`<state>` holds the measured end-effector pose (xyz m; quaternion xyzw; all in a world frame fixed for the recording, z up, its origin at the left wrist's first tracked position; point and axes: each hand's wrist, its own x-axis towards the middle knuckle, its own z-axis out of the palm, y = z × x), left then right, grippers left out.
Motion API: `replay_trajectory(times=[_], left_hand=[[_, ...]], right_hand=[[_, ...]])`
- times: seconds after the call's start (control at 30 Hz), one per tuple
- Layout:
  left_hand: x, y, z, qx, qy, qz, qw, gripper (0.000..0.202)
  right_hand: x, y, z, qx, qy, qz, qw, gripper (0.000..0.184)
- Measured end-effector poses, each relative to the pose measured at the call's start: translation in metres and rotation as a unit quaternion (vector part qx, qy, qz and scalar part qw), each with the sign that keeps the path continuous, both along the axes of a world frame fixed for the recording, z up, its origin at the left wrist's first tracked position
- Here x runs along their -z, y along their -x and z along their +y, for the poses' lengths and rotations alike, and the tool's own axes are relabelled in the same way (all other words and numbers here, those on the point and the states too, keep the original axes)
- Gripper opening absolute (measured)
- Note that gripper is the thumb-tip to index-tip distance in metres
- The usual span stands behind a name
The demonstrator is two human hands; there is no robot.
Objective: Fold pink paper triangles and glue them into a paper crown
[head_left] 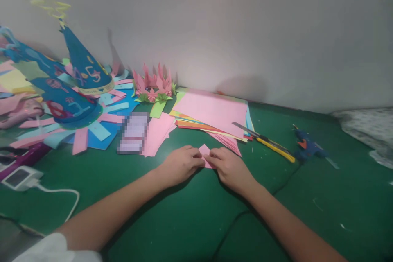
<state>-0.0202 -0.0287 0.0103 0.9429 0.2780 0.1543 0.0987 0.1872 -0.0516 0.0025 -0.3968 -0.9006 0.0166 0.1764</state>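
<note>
"Paper (204,149), I take it, there in the middle?"

"Yes, small and pink, on the green table (172,221), just nearer than the stack of coloured sheets (211,108). The left hand (183,164) has its left side and the right hand (231,168) its right, fingertips closed on it."

"Pinched, or only pressed down?"

"The underside is hidden, so I can't tell whether any finger is beneath."

"How should it handle?"

"Very light, I'd judge, soft enough to crease but stiff enough to hold a fold (a crushed corner would be hard to smooth). It could slide on the table, so the edges low on either side look the best hold, with the pointed far tip left free."

"And the cutter (275,149)?"

"Off to the right, its blade end over the stack."
</note>
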Motion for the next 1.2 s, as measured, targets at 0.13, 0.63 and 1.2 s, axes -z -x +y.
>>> replay_trajectory(times=[0.13, 0.63, 1.2], left_hand=[[-0.001, 0.005, 0.004, 0.011, 0.019, -0.014, 1.0, 0.021], [-0.002, 0.0, 0.003, 0.014, -0.012, 0.026, 0.999, 0.029], [0.006, -0.014, -0.003, -0.03, 0.005, -0.02, 0.999, 0.023]], right_hand=[[0.0, -0.006, 0.0, 0.007, -0.009, 0.026, 1.0, 0.027], [-0.001, -0.01, -0.005, 0.002, -0.013, 0.036, 0.999, 0.026], [-0.011, -0.019, 0.001, 0.067, 0.003, 0.05, 0.996, 0.025]])
